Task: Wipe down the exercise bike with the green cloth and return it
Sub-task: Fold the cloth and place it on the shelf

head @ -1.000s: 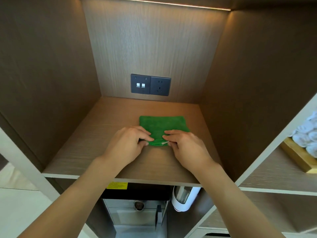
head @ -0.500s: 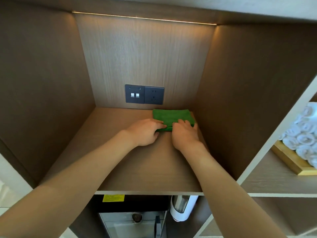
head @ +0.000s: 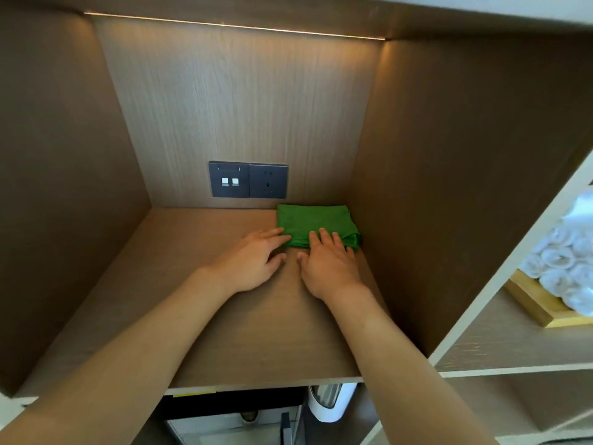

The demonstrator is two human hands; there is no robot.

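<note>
The folded green cloth (head: 313,223) lies flat in the back right corner of a wooden shelf niche (head: 199,284), against the back wall and close to the right wall. My left hand (head: 253,261) lies flat on the shelf with straight fingers touching the cloth's near left edge. My right hand (head: 330,264) lies beside it, its straight fingertips resting on the cloth's front edge. The exercise bike is out of view.
A dark switch and socket plate (head: 247,179) sits on the back wall left of the cloth. Rolled white towels (head: 564,261) fill a wooden tray (head: 532,303) on the shelf to the right. A white dispenser (head: 330,401) hangs below the shelf.
Both hands slid the cloth from the shelf's middle to the back right corner. The fingers went from pinching its front edge to lying straight against it.
</note>
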